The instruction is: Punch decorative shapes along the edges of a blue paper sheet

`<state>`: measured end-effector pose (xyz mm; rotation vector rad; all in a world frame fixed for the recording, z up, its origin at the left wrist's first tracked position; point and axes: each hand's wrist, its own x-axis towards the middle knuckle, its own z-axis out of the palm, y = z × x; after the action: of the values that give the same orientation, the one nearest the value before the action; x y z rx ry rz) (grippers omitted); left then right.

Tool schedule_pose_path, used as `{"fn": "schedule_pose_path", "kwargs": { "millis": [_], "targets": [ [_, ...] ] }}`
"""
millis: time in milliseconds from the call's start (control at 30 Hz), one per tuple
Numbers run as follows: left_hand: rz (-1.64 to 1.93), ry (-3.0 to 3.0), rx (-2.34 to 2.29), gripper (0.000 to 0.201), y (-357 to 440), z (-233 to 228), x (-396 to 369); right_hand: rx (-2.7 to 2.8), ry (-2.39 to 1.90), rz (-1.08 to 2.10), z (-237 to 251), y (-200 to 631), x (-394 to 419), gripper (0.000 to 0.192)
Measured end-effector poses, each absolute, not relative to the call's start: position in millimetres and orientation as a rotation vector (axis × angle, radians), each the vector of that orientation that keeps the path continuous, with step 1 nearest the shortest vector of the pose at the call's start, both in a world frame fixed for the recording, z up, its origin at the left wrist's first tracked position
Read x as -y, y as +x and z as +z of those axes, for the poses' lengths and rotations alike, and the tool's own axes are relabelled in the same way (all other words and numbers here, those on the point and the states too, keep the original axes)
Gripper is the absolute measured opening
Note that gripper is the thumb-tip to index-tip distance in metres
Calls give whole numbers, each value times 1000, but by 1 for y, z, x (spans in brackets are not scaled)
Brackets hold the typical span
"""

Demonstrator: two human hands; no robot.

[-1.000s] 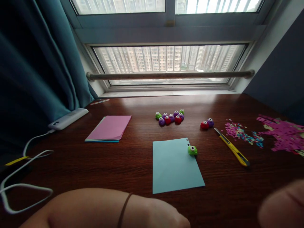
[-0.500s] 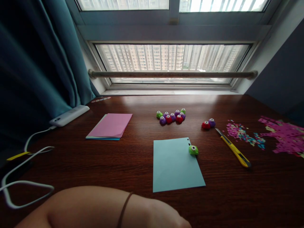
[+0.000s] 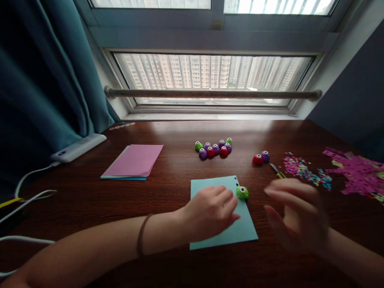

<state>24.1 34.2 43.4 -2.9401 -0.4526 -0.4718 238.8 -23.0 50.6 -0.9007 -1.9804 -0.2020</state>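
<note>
The table (image 3: 168, 200) is showing dark wood with a clear grain and a glossy finish, reflecting the window light. The blue sheet (image 3: 210, 184) is looking like smooth matt paper, and the pink sheets (image 3: 135, 160) are looking the same. The green punch (image 3: 242, 192) and the small punches (image 3: 213, 148) are appearing as shiny plastic. The curtain (image 3: 45, 88) is hanging as soft matt cloth. The rail (image 3: 210, 94) is seeming to be dull metal.
</note>
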Motion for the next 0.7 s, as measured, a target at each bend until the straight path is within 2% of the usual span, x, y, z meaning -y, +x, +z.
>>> {"fn": "schedule_pose_path", "kwargs": {
  "millis": [100,233,433,700],
  "targets": [
    [-443,-3019,853,55,25,32,-51,2077,-991,101,23,240,-12,38],
    [-332,-3135,982,72,20,14,-56,2254,-1206,494,7,245,-25,36],
    [-168,-3178,1028,78,18,7,-61,2331,-1273,608,20,252,-24,33],
    [-107,-3176,1044,79,19,4,-62,2339,-1247,619,16,255,-28,40]
  ]
}}
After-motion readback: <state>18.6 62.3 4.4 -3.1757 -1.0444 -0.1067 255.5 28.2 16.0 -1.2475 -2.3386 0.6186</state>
